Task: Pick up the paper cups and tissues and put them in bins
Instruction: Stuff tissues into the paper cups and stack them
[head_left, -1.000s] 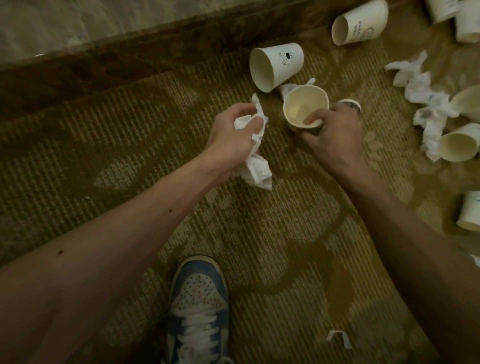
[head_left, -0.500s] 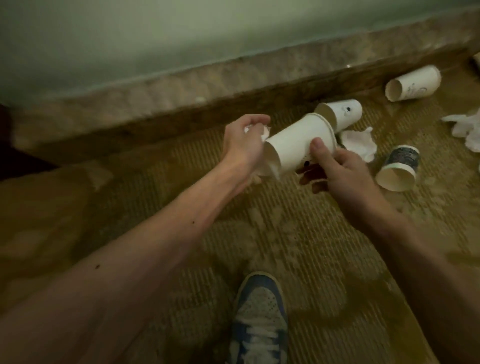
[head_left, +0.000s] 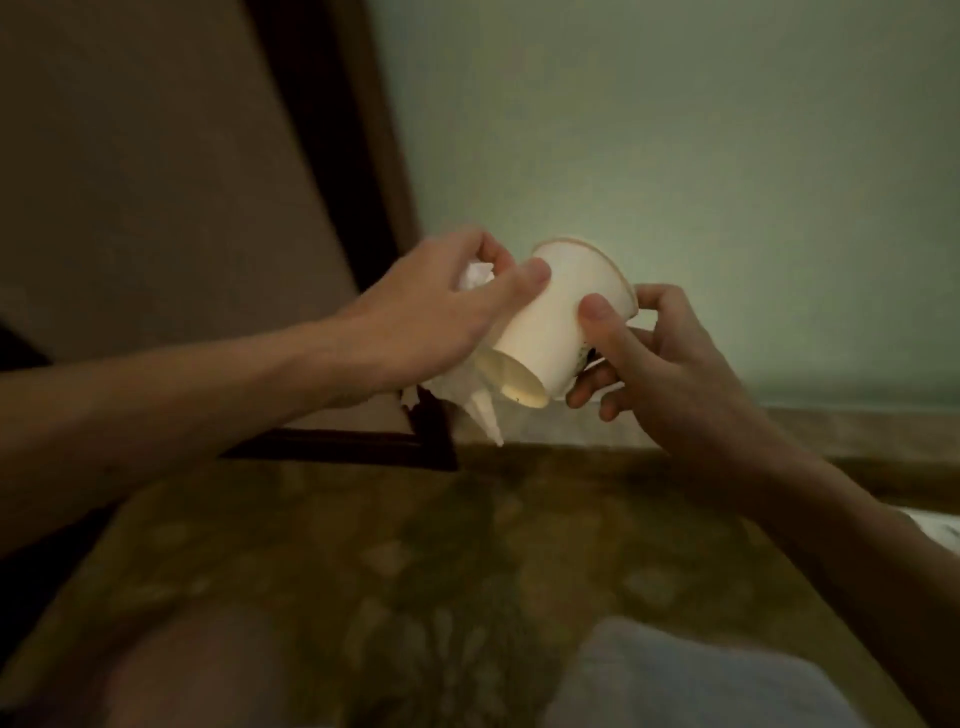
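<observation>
Head view: I see the white paper cup (head_left: 561, 322) mid-frame, tilted, mouth toward lower left. My left grip (head_left: 431, 322) clutches crumpled tissue (head_left: 484, 415) beside it; right grip (head_left: 660, 374) pinches its wall.

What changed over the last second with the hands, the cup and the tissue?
The right hand has lifted the paper cup off the carpet and tipped it, mouth down toward the left hand, whose thumb now touches its wall. The view swung up to the wall, so the other floor litter is out of sight. Unchanged: the left hand holds the tissue, and the right keeps its grip on the cup.
</observation>
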